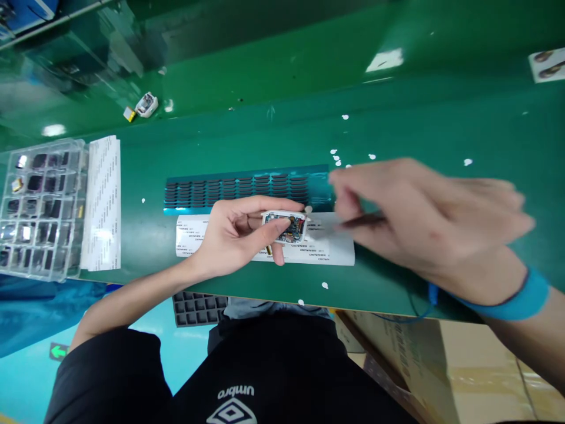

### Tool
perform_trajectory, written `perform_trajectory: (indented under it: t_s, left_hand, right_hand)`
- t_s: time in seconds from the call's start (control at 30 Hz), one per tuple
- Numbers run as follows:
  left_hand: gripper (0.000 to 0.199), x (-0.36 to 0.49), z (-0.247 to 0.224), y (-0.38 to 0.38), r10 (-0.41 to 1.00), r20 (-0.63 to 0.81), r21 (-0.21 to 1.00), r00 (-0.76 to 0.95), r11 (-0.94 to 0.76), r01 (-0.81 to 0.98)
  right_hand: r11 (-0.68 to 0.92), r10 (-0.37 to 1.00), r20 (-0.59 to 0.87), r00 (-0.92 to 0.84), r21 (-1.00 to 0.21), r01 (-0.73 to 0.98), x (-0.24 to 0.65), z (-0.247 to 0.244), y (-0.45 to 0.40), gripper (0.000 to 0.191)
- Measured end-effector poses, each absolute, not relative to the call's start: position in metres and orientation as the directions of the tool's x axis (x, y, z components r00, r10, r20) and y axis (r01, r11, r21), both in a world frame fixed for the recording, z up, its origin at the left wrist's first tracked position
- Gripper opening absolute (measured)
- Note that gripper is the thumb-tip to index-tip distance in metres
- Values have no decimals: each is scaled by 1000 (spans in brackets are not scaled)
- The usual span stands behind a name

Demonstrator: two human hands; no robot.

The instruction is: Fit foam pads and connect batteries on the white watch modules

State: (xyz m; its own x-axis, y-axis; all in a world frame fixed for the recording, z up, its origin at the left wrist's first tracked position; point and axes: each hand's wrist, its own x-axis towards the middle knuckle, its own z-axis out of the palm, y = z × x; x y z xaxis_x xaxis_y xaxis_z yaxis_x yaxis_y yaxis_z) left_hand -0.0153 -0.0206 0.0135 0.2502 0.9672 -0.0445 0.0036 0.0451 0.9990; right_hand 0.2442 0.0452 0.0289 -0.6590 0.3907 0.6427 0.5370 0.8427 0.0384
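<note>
My left hand [241,235] holds a small white-cased electronic device [289,227] with its circuit board facing up. The thumb presses on the board, and the fingers wrap the case from behind and below. A small pale round piece [308,209] shows at its upper right corner. To the right, my right hand [410,218] is blurred by motion. It grips a dark slim tool [364,220], whose exact kind the blur hides, and stays apart from the device. Below the device lies a white printed sheet [339,247]; behind it is a blue-green strip [318,182] with rows of dark bars.
A clear compartment box [66,235] of small parts stands left, beside white printed sheets [103,206]. Another opened device [147,105] lies at the back left. White round bits [345,117] dot the green table [247,141]. A blue cord [406,319] hangs from my right wristband [507,300].
</note>
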Motion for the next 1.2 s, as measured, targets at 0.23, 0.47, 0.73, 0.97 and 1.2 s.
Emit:
perform_trajectory:
  t_s: [0.23, 0.47, 0.73, 0.97, 1.2]
  left_hand:
    - [22, -17, 18, -20, 971, -34, 999, 238, 26, 36]
    - [18, -13, 14, -22, 970, -23, 999, 243, 34, -40]
    - [12, -13, 13, -22, 982, 19, 1000, 187, -22, 11]
    - [14, -8, 16, -22, 991, 72, 993, 109, -81, 81]
    - [15, -10, 16, -23, 989, 66, 995, 131, -75, 70]
  right_hand:
    - [765, 492, 658, -570, -15, 644, 250, 30, 55, 59]
    - [926, 124, 554, -823, 233, 296, 240, 32, 44, 24]
    - [915, 153, 540, -828, 240, 325, 245, 38, 45, 26]
    - [921, 173, 639, -750, 165, 353, 238, 28, 40, 28]
    - [908, 190, 619, -763, 186, 376, 237, 25, 41, 29]
